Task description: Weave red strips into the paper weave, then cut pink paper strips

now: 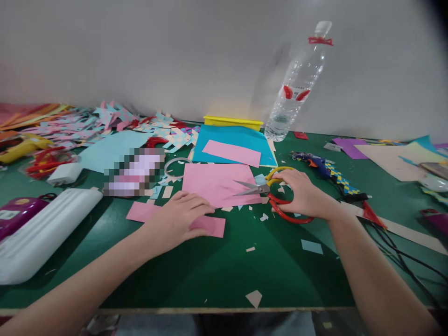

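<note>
My right hand [299, 191] grips a pair of scissors [257, 189] with one yellow and one red handle. The blades stand apart, above a pink paper sheet [206, 179]. Across a pink paper strip [215, 226] lies my left hand [182, 214], its fingers stretched towards the near edge of the sheet and its thumb apart over the strip. The hand covers the middle of that strip. Another pink strip [233, 151] rests on a blue sheet [198, 144] behind. Small paper scraps [264, 217] are scattered beside the scissors.
A clear water bottle [297, 84] leans against the wall. To the left are a phone [135, 175], a long white object [52, 233], a silver ring [171, 170] and a pile of woven paper [112, 114]. Dark cables [395, 247] and beige paper [388, 161] lie at right.
</note>
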`<state>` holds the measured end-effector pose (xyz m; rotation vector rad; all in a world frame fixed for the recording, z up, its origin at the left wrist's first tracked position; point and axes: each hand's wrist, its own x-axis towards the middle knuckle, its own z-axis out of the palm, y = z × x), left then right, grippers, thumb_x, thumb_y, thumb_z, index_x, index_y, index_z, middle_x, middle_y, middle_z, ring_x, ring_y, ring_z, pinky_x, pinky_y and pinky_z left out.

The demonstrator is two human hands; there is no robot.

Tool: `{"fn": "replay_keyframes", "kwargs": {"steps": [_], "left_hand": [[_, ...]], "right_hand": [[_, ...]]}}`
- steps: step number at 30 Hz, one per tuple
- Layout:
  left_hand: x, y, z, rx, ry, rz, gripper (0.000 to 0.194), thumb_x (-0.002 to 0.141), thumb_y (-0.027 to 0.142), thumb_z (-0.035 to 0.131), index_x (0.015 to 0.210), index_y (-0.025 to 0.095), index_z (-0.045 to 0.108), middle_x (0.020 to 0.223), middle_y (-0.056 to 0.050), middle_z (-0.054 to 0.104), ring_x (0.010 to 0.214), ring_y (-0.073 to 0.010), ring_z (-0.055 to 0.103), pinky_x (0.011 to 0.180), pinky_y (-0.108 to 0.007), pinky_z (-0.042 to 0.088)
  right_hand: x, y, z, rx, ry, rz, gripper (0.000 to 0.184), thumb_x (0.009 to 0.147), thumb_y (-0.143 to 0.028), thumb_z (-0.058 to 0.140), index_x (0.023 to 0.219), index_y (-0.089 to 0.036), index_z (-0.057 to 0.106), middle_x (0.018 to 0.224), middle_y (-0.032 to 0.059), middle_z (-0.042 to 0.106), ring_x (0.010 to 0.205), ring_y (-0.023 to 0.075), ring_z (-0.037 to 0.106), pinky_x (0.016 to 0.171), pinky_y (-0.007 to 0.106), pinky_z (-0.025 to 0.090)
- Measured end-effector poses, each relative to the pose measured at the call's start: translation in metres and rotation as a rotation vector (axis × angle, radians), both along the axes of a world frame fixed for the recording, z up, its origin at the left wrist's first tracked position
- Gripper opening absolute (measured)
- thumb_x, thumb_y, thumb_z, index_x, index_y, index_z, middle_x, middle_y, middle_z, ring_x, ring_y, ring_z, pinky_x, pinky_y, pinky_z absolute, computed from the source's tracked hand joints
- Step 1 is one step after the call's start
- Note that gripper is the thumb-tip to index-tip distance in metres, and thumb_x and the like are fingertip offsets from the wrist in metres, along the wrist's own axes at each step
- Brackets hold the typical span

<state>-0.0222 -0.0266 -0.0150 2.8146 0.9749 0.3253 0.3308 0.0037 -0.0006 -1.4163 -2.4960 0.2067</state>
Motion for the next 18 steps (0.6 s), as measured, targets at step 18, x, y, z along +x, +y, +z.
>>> {"fn": "replay_keyframes", "kwargs": {"steps": [18], "left_hand": [[-0.0120,-0.0043,0.0072,-0.298,-0.061,-0.037,0.023,0.094,0.020,0.043,0.106,0.025,0.061,0.103,-0.002,0.064,0.092,-0.0167,0.059,0.078,-0.025,0.045]], "right_hand": [[-0.0039,-0.0001,-0.0033,-0.079,-0.015,0.038,0.053,0.067,-0.045,0.067,0.114,-0.025,0.053,0.121,0.0088,0.056,0.119,0.0325,0.047,0.101,0.051,0.031]]}}
